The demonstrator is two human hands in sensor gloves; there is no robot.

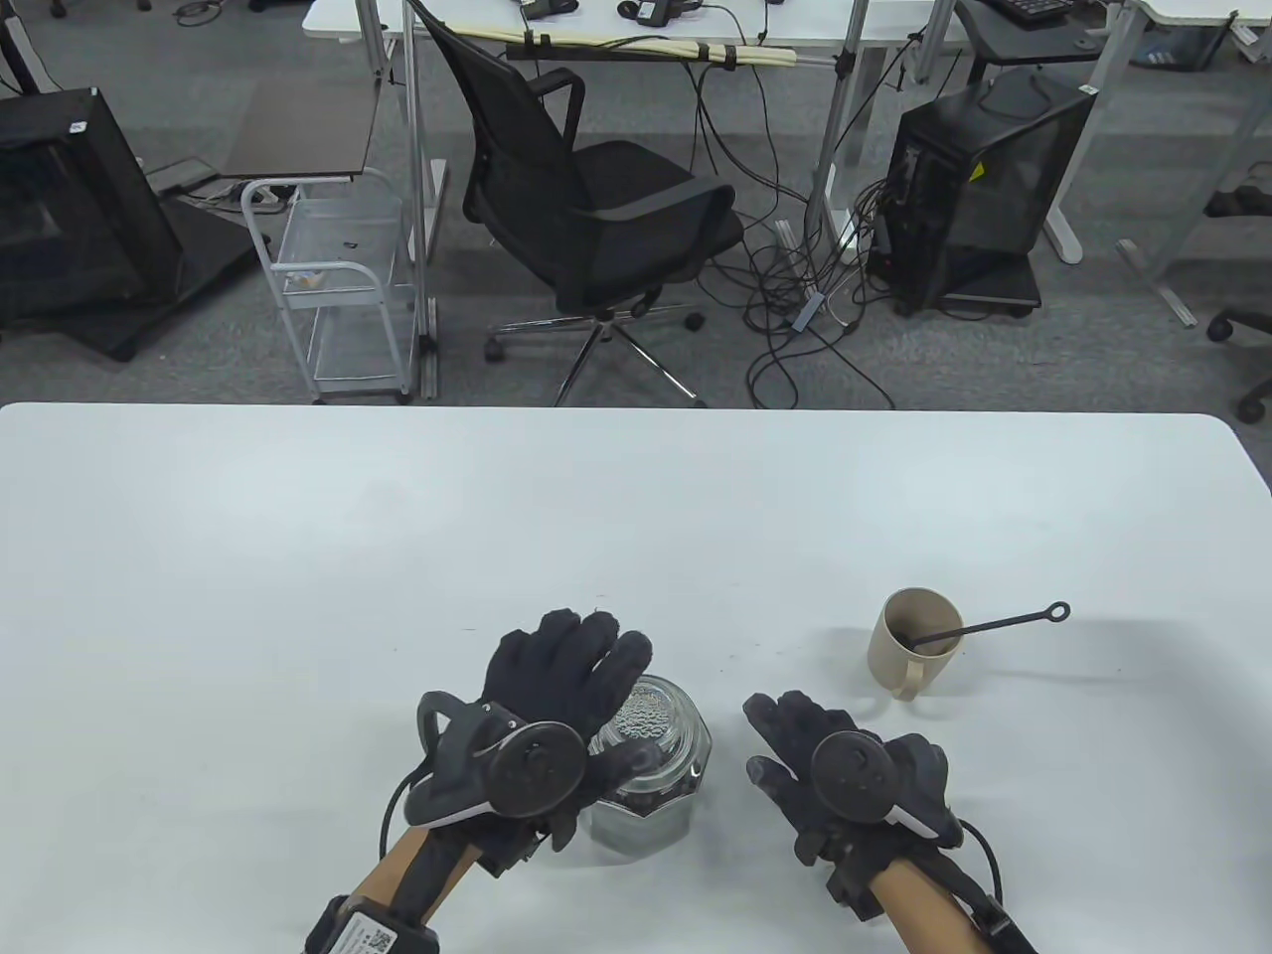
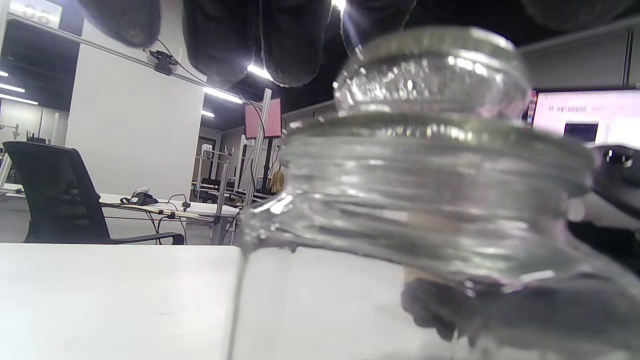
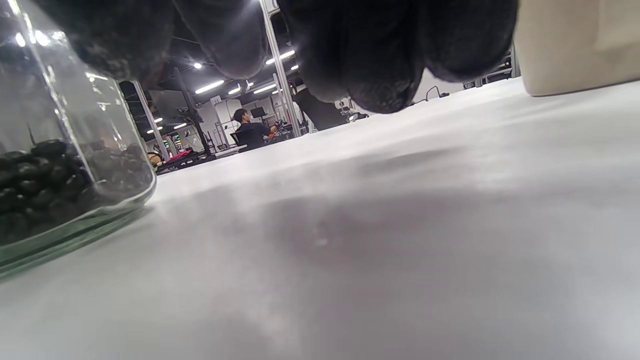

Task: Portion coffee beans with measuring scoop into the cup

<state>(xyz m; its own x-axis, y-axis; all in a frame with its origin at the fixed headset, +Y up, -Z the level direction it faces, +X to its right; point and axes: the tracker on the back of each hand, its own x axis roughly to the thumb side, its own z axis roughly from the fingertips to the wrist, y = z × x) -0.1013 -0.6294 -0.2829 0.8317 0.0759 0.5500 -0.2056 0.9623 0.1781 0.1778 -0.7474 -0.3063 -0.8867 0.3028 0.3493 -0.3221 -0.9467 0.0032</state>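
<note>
A glass jar [image 1: 664, 785] with a glass lid [image 1: 651, 711] stands near the front of the table; dark coffee beans [image 3: 45, 187] fill its lower part. My left hand [image 1: 581, 671] lies over the lid [image 2: 430, 70] with fairly straight fingers reaching past it and the thumb across the jar's shoulder. My right hand [image 1: 795, 740] rests flat on the table just right of the jar, holding nothing. A beige cup [image 1: 909, 651] stands further right, with the black long-handled scoop [image 1: 999, 625] lying in it, handle pointing right. In the right wrist view the cup [image 3: 575, 50] shows at the upper right.
The white table [image 1: 397, 556] stretches wide to the left and back. Beyond its far edge stand an office chair [image 1: 596, 199], a wire cart [image 1: 328, 288] and a computer case [image 1: 979, 189] on the floor.
</note>
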